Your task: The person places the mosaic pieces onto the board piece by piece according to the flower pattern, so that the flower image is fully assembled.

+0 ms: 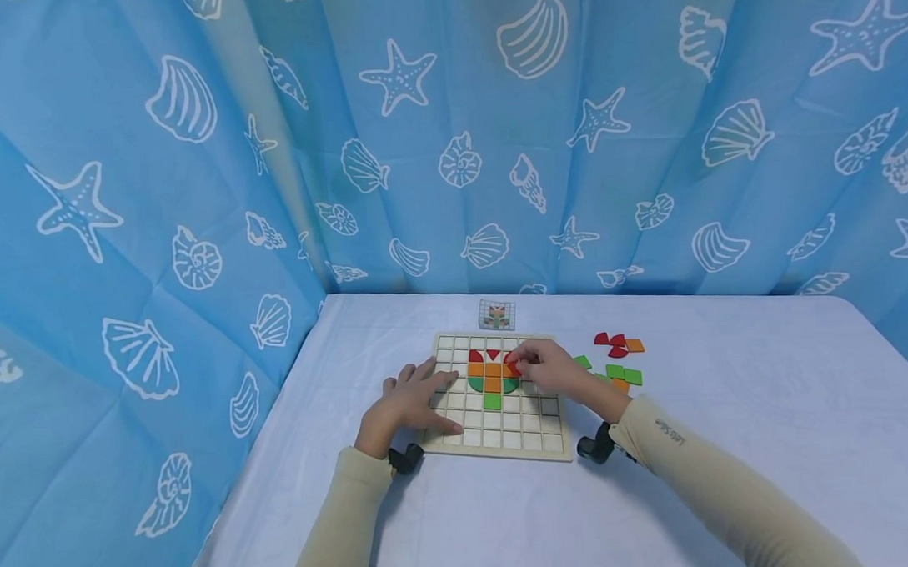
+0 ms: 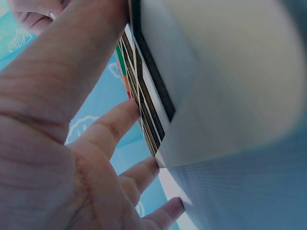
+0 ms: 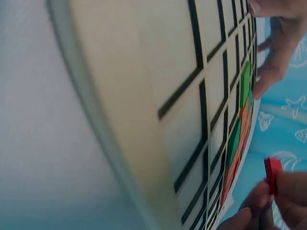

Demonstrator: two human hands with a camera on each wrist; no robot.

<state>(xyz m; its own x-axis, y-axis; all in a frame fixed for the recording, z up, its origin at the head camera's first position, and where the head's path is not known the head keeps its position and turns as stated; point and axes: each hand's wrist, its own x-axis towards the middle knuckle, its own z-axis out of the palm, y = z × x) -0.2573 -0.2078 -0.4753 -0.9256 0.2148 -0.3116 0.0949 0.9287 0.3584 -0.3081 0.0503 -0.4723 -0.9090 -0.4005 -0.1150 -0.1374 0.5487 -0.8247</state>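
In the head view's lower centre, the wooden grid board (image 1: pixel 512 440) lies on the white-covered table (image 1: pixel 767 439); the left hand (image 1: pixel 411 402), fingers spread and grasping nothing, rests at its left side; the right hand (image 1: pixel 547 365) pinches a red tile (image 3: pixel 273 175) over the board's upper right; orange tiles (image 1: pixel 492 371) sit mid-board among red and green ones; a pattern card (image 1: pixel 496 314) lies just above; loose green tiles (image 1: pixel 632 376) lie right of centre.

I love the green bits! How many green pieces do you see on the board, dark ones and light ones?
Dark green pieces: 2
Light green piece: 1
Total green on the board: 3
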